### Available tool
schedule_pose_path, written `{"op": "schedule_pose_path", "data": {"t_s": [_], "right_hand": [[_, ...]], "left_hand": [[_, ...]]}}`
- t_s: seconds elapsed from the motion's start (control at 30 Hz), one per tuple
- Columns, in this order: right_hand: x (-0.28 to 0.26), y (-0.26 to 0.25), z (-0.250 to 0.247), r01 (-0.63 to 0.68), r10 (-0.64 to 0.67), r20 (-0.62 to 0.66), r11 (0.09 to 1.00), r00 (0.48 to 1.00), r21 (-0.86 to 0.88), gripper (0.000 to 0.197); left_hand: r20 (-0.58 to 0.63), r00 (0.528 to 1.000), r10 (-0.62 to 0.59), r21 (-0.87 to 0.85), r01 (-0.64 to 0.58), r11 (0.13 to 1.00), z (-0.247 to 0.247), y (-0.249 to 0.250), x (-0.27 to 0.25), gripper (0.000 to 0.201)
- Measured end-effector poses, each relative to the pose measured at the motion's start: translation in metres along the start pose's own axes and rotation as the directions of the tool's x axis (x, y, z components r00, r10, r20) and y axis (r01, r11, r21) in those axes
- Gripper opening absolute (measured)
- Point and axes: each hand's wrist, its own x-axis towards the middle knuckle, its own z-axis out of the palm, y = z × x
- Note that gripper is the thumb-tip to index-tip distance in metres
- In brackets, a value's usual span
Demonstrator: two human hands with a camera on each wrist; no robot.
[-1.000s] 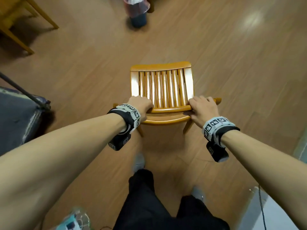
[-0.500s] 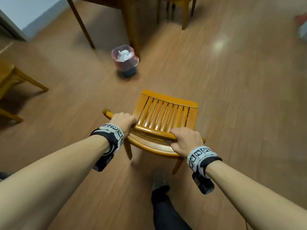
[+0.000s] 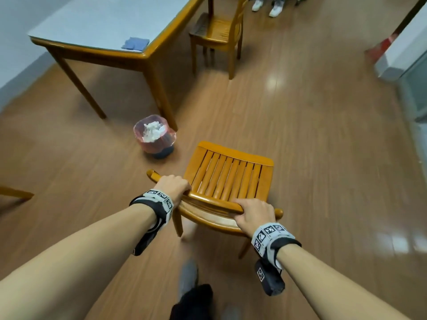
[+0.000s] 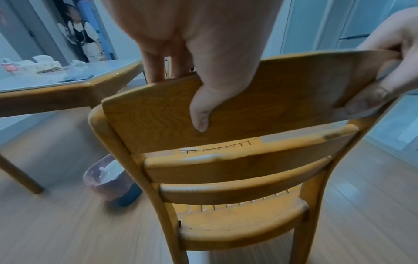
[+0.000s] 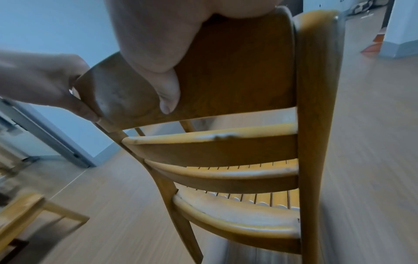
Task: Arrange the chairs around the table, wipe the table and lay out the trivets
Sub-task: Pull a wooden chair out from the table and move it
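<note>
A wooden slat-seat chair [image 3: 227, 179] stands on the floor in front of me. My left hand [image 3: 174, 187] grips the left end of its top back rail [image 4: 260, 100], thumb on the near face. At the rail's right end my right hand [image 3: 253, 214] grips it too, fingers over the top and thumb [image 5: 168, 100] behind. The table [image 3: 147, 53], wood-framed with a pale top, is at the upper left. A folded blue cloth [image 3: 135, 43] lies near its corner. In the left wrist view more cloths and small items [image 4: 45, 68] sit on the tabletop.
A small bin with a pink liner [image 3: 154, 136] stands on the floor beside the table leg, left of my chair. A second chair [image 3: 218, 31] is at the table's far side. Another chair's leg [image 3: 16, 192] shows at left. A person [image 4: 80, 37] stands beyond the table.
The chair and my hands have moved forward across the floor toward the table and bin. My view has lifted, bringing the tabletop and second chair into sight. Both grips are unchanged.
</note>
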Motion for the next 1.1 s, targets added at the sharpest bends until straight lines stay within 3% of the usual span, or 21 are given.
{"op": "schedule_pose_path", "data": {"t_s": [0.37, 0.57, 0.7, 0.9, 1.1], "right_hand": [[0.206, 0.016, -0.092, -0.271, 0.272, -0.009, 0.961, 0.962, 0.047, 0.007], [0.316, 0.068, -0.17, -0.274, 0.29, -0.152, 0.955, 0.945, 0.117, 0.015], [0.388, 0.111, -0.227, -0.261, 0.282, -0.222, 0.958, 0.933, 0.121, 0.017], [0.431, 0.138, -0.261, -0.172, 0.191, -0.167, 0.978, 0.967, 0.121, 0.019], [0.452, 0.146, -0.277, -0.18, 0.201, -0.139, 0.972, 0.97, 0.149, 0.015]], "left_hand": [[-0.154, 0.969, 0.191, -0.014, -0.195, 0.981, -0.105, -0.1, 0.209, 0.019], [-0.298, 0.906, 0.3, 0.012, -0.311, 0.95, -0.186, -0.118, 0.32, 0.024], [-0.314, 0.886, 0.34, 0.044, -0.344, 0.938, -0.251, -0.118, 0.389, 0.023], [-0.204, 0.926, 0.316, 0.051, -0.313, 0.949, -0.286, -0.119, 0.433, 0.021], [-0.167, 0.944, 0.285, 0.057, -0.279, 0.959, -0.308, -0.12, 0.455, 0.018]]}}
